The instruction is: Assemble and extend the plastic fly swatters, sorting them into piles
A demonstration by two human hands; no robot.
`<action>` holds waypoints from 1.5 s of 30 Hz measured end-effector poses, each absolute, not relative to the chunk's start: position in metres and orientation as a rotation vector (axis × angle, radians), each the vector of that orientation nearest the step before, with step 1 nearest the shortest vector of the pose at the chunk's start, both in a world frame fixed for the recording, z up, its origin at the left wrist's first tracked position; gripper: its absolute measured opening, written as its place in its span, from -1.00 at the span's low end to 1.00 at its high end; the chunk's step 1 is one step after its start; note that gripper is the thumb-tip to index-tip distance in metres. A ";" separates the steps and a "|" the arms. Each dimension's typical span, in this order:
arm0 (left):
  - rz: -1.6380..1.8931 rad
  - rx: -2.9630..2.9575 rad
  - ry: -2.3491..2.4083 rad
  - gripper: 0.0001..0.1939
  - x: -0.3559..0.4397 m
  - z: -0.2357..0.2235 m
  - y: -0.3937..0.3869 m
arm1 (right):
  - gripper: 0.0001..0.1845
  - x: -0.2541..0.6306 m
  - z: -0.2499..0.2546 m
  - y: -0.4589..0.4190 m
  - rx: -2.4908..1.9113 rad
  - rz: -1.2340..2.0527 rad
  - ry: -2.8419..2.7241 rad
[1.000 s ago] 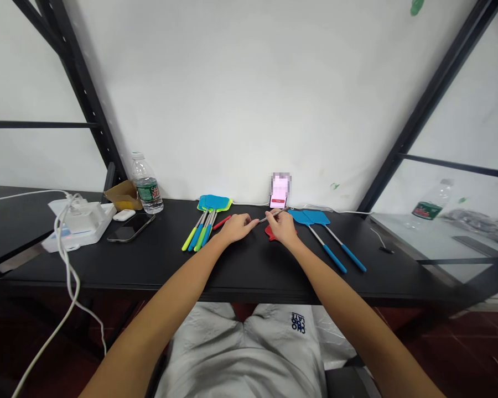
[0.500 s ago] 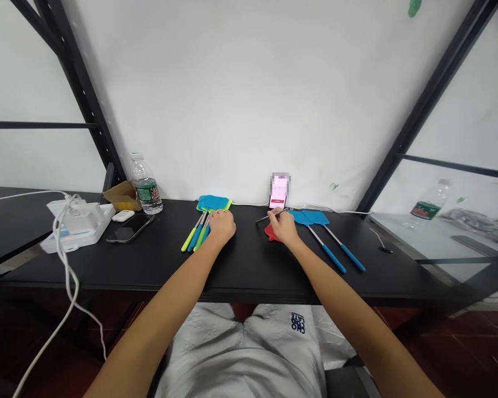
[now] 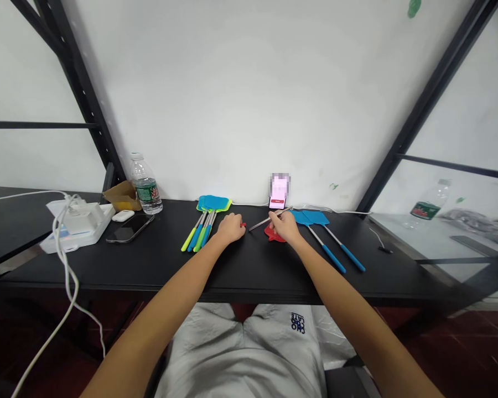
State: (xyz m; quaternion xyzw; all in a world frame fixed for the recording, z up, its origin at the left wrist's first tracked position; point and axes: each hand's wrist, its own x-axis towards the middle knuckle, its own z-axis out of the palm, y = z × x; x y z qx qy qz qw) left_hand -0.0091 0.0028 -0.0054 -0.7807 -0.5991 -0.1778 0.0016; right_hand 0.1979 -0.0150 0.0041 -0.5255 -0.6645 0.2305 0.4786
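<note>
Two hands on the desk: left hand [image 3: 231, 228] and right hand [image 3: 283, 226], both reaching out over a black table [image 3: 249, 271], pretty close together.
Left hand: curled over, knuckles up, and it's slid off the swatter bundle toward the middle. A small red tip [image 3: 243, 224] pokes out just past the fingers. Can't tell if it's actually gripping that or just sitting on it.
Right hand: fingers pinched shut on a thin metal rod [image 3: 269, 220], about the same spot as half a second ago.
Rod: tilted across the desk, far end up toward the propped phone, free end swung down and over, now just beside that red tip.
Red bit: a red flyswatter head [image 3: 274, 234] lies under the right hand, partly hidden.
Nearby: a bundle of flyswatters [image 3: 213, 203] with green and blue grips sits left of the hands, and two blue flyswatters [image 3: 309, 218] sit right, handles angled toward me.
Farther left: a water bottle [image 3: 146, 185], a black smartphone [image 3: 129, 228], a white earbud case [image 3: 123, 215] and a white power strip [image 3: 77, 224] with a tangle of cable.
Back wall: a phone [image 3: 277, 203] stands propped up, screen blurred out.
</note>
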 end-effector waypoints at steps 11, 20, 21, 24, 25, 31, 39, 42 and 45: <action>-0.745 -2.624 -1.725 -0.87 -0.006 -0.008 0.005 | -0.64 0.220 -0.006 0.007 -1.283 0.573 -1.393; -0.969 -2.756 -1.597 -0.84 -0.002 -0.010 0.004 | -0.56 0.217 0.007 -0.003 -1.136 0.882 -1.121; -0.970 -2.764 -1.586 -0.84 -0.002 -0.009 0.003 | -0.56 0.217 0.008 -0.004 -1.129 0.902 -1.110; -0.974 -2.781 -1.562 -0.84 -0.001 -0.007 0.000 | -0.55 0.217 0.007 -0.004 -1.100 0.947 -1.100; -0.978 -2.786 -1.559 -0.84 0.000 -0.007 -0.001 | -0.55 0.217 0.007 -0.004 -1.091 0.959 -1.098; -1.034 -2.795 -1.519 -0.84 0.002 -0.006 -0.004 | -0.55 0.216 0.007 -0.005 -1.097 0.971 -1.122; -1.075 -2.808 -1.448 -0.84 0.004 -0.004 -0.008 | -0.58 0.219 0.006 -0.002 -1.103 0.974 -1.135; -1.096 -2.815 -1.405 -0.85 0.005 -0.005 -0.009 | -0.59 0.219 0.006 -0.002 -1.100 0.982 -1.126; -1.114 -2.820 -1.375 -0.86 0.007 -0.007 -0.009 | -0.62 0.217 0.008 -0.004 -1.081 1.026 -1.093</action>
